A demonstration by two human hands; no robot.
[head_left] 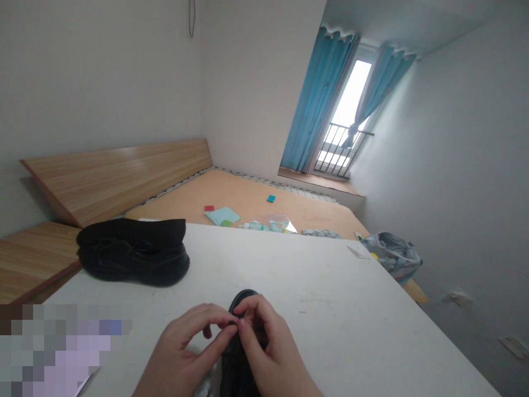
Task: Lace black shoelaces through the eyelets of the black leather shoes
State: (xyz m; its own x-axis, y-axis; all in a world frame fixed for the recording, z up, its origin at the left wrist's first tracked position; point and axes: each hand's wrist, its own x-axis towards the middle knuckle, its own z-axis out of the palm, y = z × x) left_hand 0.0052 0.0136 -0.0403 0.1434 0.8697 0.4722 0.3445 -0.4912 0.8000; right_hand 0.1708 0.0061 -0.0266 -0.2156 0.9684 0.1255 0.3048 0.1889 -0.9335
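Note:
A black shoe with a glossy rounded toe points away from me at the table's near edge. Over its front opening, my left hand pinches with thumb and forefinger. Opposite it, my right hand also pinches, and the fingertips of both hands meet. A tiny dark bit shows between them, too small to name. The right hand covers much of the shoe. Another black shoe rests on the table to the left, with a matte black upper part. Something silvery shows beneath my left wrist.
The white table stretches ahead, with a small card near its far right corner. Beyond lies a bed with a light-blue sheet and packets. A grey plastic bag hangs at the right edge. Pixelated blocks hide the lower left.

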